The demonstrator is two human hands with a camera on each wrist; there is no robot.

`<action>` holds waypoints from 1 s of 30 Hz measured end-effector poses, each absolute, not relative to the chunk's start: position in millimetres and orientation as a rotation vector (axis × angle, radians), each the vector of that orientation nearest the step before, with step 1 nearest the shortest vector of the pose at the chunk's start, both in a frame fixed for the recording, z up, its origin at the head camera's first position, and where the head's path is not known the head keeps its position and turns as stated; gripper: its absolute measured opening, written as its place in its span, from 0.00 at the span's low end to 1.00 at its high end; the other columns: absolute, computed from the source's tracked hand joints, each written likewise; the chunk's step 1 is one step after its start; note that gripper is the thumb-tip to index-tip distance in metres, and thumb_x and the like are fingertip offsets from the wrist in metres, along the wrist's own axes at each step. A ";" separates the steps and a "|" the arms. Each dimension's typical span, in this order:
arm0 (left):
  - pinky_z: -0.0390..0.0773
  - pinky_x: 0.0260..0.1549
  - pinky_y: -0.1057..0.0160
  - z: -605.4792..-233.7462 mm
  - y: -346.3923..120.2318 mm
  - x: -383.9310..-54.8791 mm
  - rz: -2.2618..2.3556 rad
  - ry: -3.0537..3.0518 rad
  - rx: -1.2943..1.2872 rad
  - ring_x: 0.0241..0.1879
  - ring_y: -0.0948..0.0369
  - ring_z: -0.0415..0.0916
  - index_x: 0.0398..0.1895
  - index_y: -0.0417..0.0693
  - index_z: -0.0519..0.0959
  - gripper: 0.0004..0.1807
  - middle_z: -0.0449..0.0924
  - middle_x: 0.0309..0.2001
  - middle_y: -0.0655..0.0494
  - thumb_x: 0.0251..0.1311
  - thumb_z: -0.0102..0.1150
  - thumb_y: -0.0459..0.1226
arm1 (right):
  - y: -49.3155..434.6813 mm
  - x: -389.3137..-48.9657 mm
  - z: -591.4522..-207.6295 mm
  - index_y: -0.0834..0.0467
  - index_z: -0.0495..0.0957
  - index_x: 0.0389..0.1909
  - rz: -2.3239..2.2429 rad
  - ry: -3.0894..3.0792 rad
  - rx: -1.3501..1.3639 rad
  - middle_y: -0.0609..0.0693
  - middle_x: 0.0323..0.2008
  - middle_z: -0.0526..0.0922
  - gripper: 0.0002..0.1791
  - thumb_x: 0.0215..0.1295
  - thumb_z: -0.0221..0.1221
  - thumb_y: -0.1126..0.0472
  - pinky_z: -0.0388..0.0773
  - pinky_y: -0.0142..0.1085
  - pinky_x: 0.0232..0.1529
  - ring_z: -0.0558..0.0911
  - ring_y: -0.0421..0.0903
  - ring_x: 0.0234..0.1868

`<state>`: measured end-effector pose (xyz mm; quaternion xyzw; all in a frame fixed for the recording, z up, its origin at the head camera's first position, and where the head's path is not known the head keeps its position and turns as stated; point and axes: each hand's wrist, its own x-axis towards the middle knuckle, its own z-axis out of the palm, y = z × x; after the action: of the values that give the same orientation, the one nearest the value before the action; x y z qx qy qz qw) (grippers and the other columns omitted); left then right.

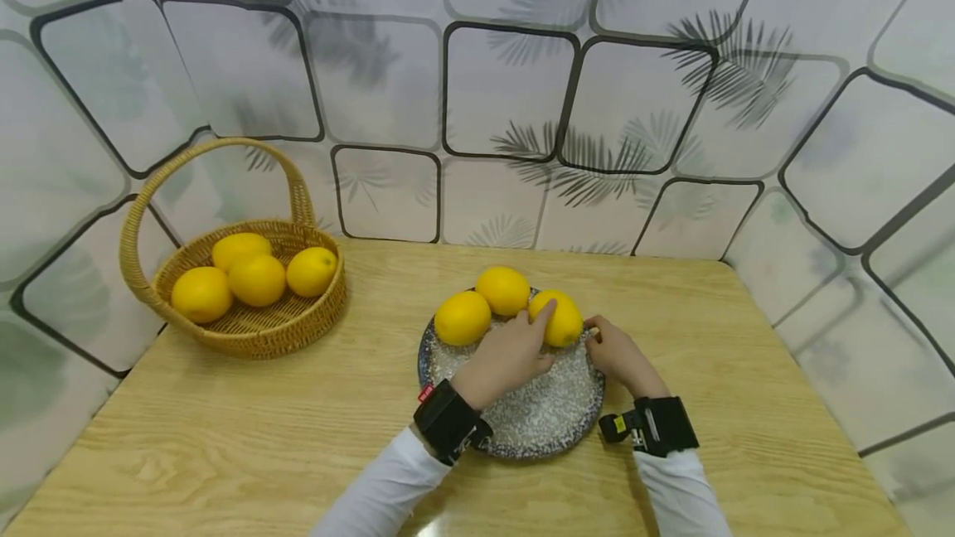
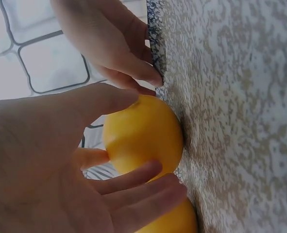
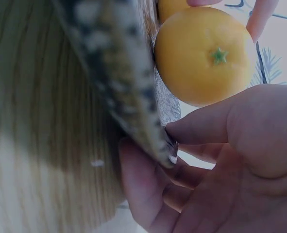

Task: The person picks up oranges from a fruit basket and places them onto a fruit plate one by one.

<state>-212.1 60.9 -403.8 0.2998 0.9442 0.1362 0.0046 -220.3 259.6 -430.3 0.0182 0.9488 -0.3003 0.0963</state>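
Thumb to one side and fingers to the other, the left hand [image 1: 511,352] grasps a lemon [image 1: 564,321], which sits at about 1 o'clock on the speckled round plate [image 1: 548,417], taking 12 as the edge farthest from the person. From the left palm the fruit lies towards 1 to 2 o'clock. Its underside appears to rest on the plate, though whether it bears any weight there I cannot tell.

Close by, the right hand [image 1: 622,356] pinches the plate's dark rim near 2 o'clock, thumb above and fingers beneath, just beside the fruit without holding it. Both hands are thus near this lemon, but only the left has hold of it. Its long axis seems to slant from about 10 o'clock to 4: the end with the green star [image 3: 219,56] faces the right wrist's camera.

Two more fruits share the far side of the plate: a middle lemon [image 1: 503,290] near 12 o'clock and a left lemon [image 1: 458,320] near 11. Well apart, between 9 and 10 o'clock from the plate, a wicker basket [image 1: 269,344] with a tall hooped handle stands on the wood-grain table [image 1: 186,437] and holds four lemons [image 1: 257,280].
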 end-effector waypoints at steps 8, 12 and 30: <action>0.66 0.10 0.69 -402.7 58.6 -213.0 0.367 2.984 0.924 0.20 0.62 0.70 0.77 0.51 0.53 0.44 0.80 0.55 0.43 0.61 0.59 0.52 | 258.8 -220.2 -427.8 0.69 0.65 0.62 -0.894 2.798 0.060 0.66 0.41 0.79 0.21 0.72 0.42 0.64 0.69 0.35 0.25 0.73 0.48 0.28; 0.68 0.11 0.68 -399.5 57.5 -212.2 0.363 2.992 0.923 0.21 0.61 0.72 0.76 0.51 0.55 0.43 0.81 0.53 0.44 0.61 0.59 0.53 | 258.6 -220.9 -426.7 0.69 0.65 0.63 -0.892 2.792 0.071 0.65 0.40 0.78 0.22 0.72 0.42 0.64 0.69 0.35 0.25 0.73 0.48 0.28; 0.76 0.17 0.66 -386.5 52.7 -210.8 0.385 2.937 0.888 0.27 0.60 0.76 0.75 0.50 0.56 0.40 0.81 0.54 0.47 0.64 0.55 0.52 | 260.1 -222.9 -430.4 0.71 0.63 0.63 -0.847 2.806 0.047 0.73 0.52 0.78 0.23 0.71 0.42 0.64 0.75 0.44 0.36 0.76 0.55 0.40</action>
<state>-210.8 52.7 -386.5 0.2870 0.9495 0.1243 0.0245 -222.9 260.1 -430.4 0.0160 0.9519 -0.2874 0.1051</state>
